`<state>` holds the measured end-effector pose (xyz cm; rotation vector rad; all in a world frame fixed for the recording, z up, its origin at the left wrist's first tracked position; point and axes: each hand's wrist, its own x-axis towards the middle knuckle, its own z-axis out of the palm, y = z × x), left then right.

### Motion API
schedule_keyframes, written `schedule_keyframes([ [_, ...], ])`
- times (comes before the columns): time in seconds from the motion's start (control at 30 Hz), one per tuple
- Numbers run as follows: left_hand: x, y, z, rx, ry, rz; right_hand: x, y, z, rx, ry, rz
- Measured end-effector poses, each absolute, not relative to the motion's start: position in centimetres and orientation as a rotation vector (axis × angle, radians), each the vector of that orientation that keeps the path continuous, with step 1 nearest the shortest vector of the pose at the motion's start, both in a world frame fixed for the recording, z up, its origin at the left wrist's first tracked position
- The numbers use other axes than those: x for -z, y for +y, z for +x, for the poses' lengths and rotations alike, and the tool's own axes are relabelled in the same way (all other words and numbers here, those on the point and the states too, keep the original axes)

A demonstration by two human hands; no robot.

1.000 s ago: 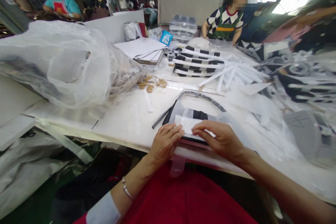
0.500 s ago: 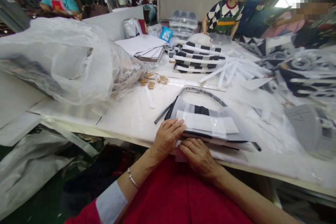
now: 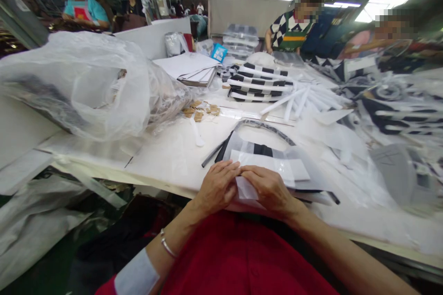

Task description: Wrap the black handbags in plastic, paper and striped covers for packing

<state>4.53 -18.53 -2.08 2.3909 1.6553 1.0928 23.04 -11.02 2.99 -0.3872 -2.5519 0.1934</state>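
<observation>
A black-and-white striped bag (image 3: pixel 263 151) in a clear plastic sleeve (image 3: pixel 304 166) lies at the near edge of the white table (image 3: pixel 173 152), its dark handle (image 3: pixel 266 125) curved away from me. My left hand (image 3: pixel 216 187) and my right hand (image 3: pixel 270 189) meet at the bag's near edge, fingertips together. Both pinch a folded flap of the clear sleeve (image 3: pixel 246 190) between them. A silver bracelet (image 3: pixel 166 248) sits on my left wrist.
A big clear plastic bag (image 3: pixel 79 83) bulges at the left. Small brown tags (image 3: pixel 200 110) and a stack of striped bags (image 3: pixel 259 84) lie farther back, white strips (image 3: pixel 297 99) beside them. A person in a checked top (image 3: pixel 294 32) stands across the table.
My right hand has come up from the table edge to meet my left hand on the sleeve's flap. The bag has barely shifted.
</observation>
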Motion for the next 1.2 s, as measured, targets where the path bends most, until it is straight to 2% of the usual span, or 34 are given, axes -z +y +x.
schedule_keyframes([
  [0.4, 1.4, -16.7, 6.4, -1.33, 1.903, 2.077, -6.0, -6.5, 20.6, -0.564, -2.835, -1.029],
  [0.67, 0.7, -15.7, 6.8, -1.253, 2.061, 2.008, -5.3, -4.6, 20.2, -0.568, -2.799, -1.099],
  [0.9, 0.1, -15.5, 6.5, -1.107, 2.078, 2.035, -6.0, -5.2, 19.8, -0.436, -2.895, -1.255],
  [1.2, -0.3, -15.2, 6.4, -0.95, 2.134, 2.009, -5.3, -3.6, 19.6, -0.663, -2.876, -1.273],
])
